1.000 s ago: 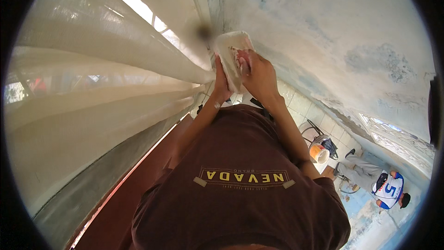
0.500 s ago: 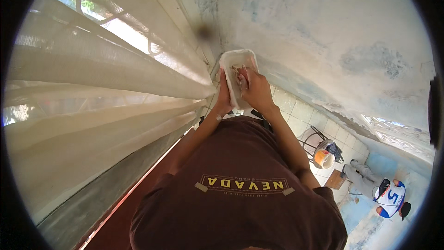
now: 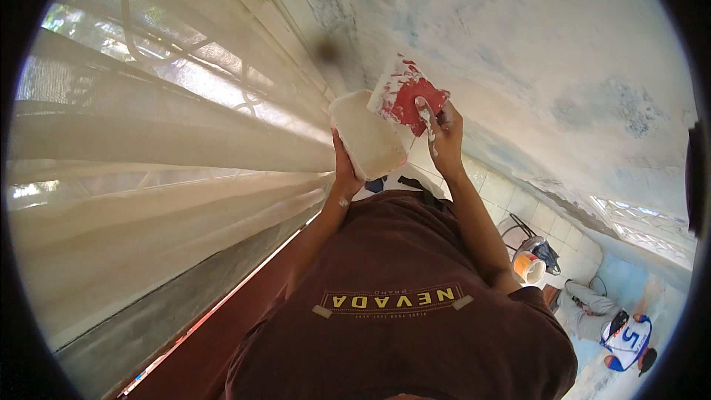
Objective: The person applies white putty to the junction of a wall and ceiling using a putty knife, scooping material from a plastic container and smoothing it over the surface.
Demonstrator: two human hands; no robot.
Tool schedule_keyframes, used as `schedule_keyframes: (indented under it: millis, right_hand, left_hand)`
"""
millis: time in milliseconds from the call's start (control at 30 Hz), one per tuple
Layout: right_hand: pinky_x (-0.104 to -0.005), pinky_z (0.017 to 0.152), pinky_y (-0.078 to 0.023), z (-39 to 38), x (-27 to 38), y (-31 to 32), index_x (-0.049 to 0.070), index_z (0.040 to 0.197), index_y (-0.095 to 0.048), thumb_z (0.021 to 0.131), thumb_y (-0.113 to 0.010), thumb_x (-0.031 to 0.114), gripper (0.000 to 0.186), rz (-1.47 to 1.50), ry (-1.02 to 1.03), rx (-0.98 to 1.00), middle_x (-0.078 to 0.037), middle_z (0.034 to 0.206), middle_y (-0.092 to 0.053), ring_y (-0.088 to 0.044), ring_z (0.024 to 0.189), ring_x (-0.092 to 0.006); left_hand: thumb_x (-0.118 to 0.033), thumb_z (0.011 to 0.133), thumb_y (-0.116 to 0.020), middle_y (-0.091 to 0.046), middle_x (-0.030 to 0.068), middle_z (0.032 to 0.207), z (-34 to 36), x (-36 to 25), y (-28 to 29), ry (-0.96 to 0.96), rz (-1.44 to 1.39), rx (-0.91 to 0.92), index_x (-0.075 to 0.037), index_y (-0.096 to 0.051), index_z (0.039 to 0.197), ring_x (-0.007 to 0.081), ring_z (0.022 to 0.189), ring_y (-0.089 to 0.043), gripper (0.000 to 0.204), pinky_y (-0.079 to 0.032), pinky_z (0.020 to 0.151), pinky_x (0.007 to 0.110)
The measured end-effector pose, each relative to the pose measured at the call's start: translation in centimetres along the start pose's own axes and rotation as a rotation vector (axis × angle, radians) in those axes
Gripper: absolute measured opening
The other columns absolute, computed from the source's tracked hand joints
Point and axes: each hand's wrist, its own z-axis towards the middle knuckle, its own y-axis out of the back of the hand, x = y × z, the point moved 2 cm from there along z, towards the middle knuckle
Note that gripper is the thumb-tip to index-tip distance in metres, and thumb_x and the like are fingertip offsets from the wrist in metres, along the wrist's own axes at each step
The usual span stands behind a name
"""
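A white plastic tub (image 3: pixel 364 133), smeared inside with pale paste, is tilted in front of me. My left hand (image 3: pixel 345 165) grips its left side, fingers partly hidden behind the wall. Raised at the tub's upper right is a red putty spreader (image 3: pixel 413 98), coated in white paste along its blade. My right hand (image 3: pixel 446 130) pinches it with the thumb across its face, and white paste covers that thumb. The spreader overlaps the tub's rim; whether the two touch I cannot tell.
Patchy plastered wall (image 3: pixel 533 52) rises ahead and to the right. Sheer curtains (image 3: pixel 178 126) hang over a window at left. Down on the tiled floor at right are a stool with an orange and white bucket (image 3: pixel 529 267) and a person (image 3: pixel 626 337) in a white shirt.
My right hand has lifted the spreader out of the tub, up and to the right. The tub has shifted slightly left and tipped, showing more of its inside.
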Motion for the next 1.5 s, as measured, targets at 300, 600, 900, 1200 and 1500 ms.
schedule_keyframes:
  millis: [300, 600, 900, 1200, 1500]
  right_hand:
    - [-0.0348, 0.065, -0.052, 1.8, 0.9, -3.2, -0.003, 0.109, -0.066, 0.099, -0.067, 0.014, 0.019, -0.259, 0.410, 0.069, -0.015, 0.088, -0.072, -0.066, 0.069, -0.0222]
    - [-0.0331, 0.067, -0.051, 4.0, 2.0, -3.2, -0.002, 0.106, -0.071, 0.096, -0.066, 0.004, 0.012, -0.321, 0.329, 0.241, -0.017, 0.084, -0.070, -0.062, 0.070, -0.0209]
    - [-0.0414, 0.064, -0.050, 16.4, 8.1, -7.5, 0.001, 0.103, -0.071, 0.092, -0.067, 0.003, 0.012, -0.273, 0.875, -0.168, -0.018, 0.085, -0.068, -0.061, 0.070, -0.0348]
    - [-0.0422, 0.058, -0.044, 22.3, 10.5, -13.4, -0.002, 0.091, -0.068, 0.090, -0.068, 0.000, 0.002, -0.373, 1.018, -0.348, -0.015, 0.077, -0.060, -0.054, 0.064, -0.0320]
    - [-0.0409, 0.057, -0.044, 22.0, 9.1, -12.8, -0.001, 0.090, -0.068, 0.088, -0.068, -0.002, 0.002, -0.359, 0.993, -0.351, -0.014, 0.076, -0.057, -0.055, 0.065, -0.0305]
  left_hand:
    - [-0.080, 0.096, -0.039, -0.053, 0.0081, 0.150, 1.2, -2.1, -1.9, -0.095, -0.033, -0.023, -0.018, -0.042, 0.154, 0.0281, 0.135, -0.055, 0.085, -0.050, 0.109, 0.049]
    - [-0.078, 0.097, -0.038, -0.055, 0.0088, 0.147, 3.2, -2.3, -3.1, -0.198, -0.043, 0.033, -0.017, -0.041, 0.155, 0.0277, 0.130, -0.058, 0.085, -0.051, 0.108, 0.047]
    - [-0.078, 0.099, -0.034, -0.052, 0.0093, 0.151, 1.7, -1.4, -4.1, -0.200, -0.078, 0.030, -0.017, -0.036, 0.159, 0.0285, 0.136, -0.055, 0.085, -0.048, 0.111, 0.051]
    - [-0.074, 0.102, -0.029, -0.052, 0.0112, 0.150, 1.6, -1.5, -2.9, -0.259, -0.069, -0.013, -0.017, -0.036, 0.157, 0.0310, 0.134, -0.056, 0.079, -0.048, 0.111, 0.055]
    - [-0.075, 0.101, -0.033, -0.054, 0.0089, 0.149, 2.1, -1.9, -2.6, -0.219, -0.137, 0.027, -0.016, -0.040, 0.156, 0.0287, 0.134, -0.056, 0.082, -0.048, 0.111, 0.049]
